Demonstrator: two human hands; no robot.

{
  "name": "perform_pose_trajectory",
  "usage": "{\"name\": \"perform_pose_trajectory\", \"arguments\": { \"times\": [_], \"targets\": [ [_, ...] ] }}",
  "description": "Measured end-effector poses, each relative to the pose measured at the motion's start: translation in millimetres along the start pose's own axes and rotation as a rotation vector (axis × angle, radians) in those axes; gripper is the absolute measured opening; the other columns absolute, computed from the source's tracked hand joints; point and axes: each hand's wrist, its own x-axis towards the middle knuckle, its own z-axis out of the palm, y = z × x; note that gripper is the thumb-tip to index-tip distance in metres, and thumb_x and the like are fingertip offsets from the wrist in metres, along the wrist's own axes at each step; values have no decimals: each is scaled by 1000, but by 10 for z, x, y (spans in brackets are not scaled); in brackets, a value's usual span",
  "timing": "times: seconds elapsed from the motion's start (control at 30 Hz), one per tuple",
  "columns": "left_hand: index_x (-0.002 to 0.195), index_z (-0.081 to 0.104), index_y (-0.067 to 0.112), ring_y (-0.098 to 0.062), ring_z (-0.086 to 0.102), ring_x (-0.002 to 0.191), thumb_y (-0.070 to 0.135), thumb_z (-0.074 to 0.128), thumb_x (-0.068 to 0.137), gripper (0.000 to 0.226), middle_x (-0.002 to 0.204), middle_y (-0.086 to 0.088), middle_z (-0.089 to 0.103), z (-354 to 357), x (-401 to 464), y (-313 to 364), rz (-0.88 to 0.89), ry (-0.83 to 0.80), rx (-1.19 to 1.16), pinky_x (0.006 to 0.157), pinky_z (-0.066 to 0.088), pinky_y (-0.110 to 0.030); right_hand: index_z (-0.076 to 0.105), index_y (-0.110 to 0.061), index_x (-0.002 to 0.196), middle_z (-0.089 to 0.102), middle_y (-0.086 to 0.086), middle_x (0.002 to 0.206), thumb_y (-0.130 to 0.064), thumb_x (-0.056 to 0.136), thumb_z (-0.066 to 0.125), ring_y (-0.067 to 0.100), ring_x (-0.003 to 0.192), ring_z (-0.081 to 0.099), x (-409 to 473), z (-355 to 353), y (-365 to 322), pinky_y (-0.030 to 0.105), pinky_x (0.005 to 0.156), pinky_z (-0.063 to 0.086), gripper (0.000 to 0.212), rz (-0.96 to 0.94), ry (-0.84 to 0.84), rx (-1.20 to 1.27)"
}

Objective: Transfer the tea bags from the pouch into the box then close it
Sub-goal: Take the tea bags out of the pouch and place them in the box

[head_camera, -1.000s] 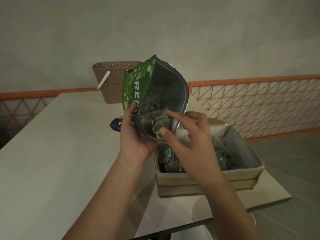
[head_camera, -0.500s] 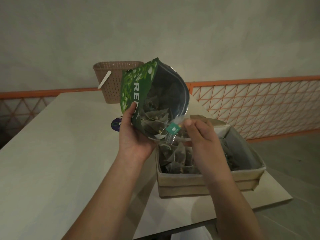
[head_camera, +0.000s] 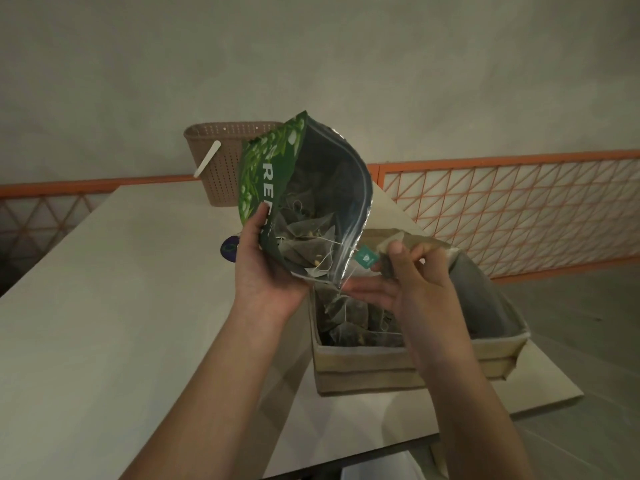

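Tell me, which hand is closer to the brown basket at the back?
Left. The left hand holds the green pouch just in front of the basket; the right hand is farther off, above the box.

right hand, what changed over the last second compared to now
The right hand went from reaching into the pouch mouth to pinching a tea bag and drawing it out to the right, over the box; its teal tag now hangs clear of the pouch. The left hand holds the pouch tilted as before. The box, the basket and the table stayed put.
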Motion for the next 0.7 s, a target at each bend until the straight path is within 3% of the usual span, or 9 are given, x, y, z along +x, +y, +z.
{"name": "perform_pose_trajectory", "arguments": {
  "times": [0.17,0.3,0.43,0.5,0.63,0.7],
  "targets": [
    [141,62,16,-36,53,137,49,52,99,54,143,-15,62,29,-24,9,-8,-2,-3,118,37,-50,48,-15,89,65,3,86,-15,94,58,22,81,69,19,-89,27,38,83,57,11,-82,-9,-124],
    [143,59,17,-37,53,137,49,52,98,56,145,-15,60,33,-21,3,-1,-7,13,118,37,-51,52,-31,93,61,-3,101,-5,93,59,-3,83,58,66,-145,87,8,70,46,26,-237,32,-587],
    [143,60,17,-36,53,137,49,51,98,56,144,-14,61,48,-29,-2,-9,-9,17,116,40,-50,62,-30,96,60,-7,109,-6,92,60,-8,93,54,77,-163,115,2,78,40,24,-274,-18,-816],
    [145,58,17,-36,53,137,50,51,98,57,145,-14,60,53,-29,3,-16,-19,15,116,40,-50,64,-28,98,61,-6,109,-5,92,60,-6,92,55,65,-153,124,6,78,42,24,-286,-30,-823],
    [145,58,16,-36,53,137,50,52,98,58,145,-15,59,36,-10,17,-19,-20,25,117,39,-50,61,-28,112,62,-1,104,-2,93,54,-5,59,53,27,-113,79,10,50,40,33,-219,-36,-675],
    [144,58,16,-37,53,136,50,54,97,58,145,-15,59,22,1,21,-19,-23,21,118,37,-51,62,-28,116,56,1,107,0,94,48,-5,60,50,19,-99,39,8,50,40,38,-191,-50,-657]
  ]
}}
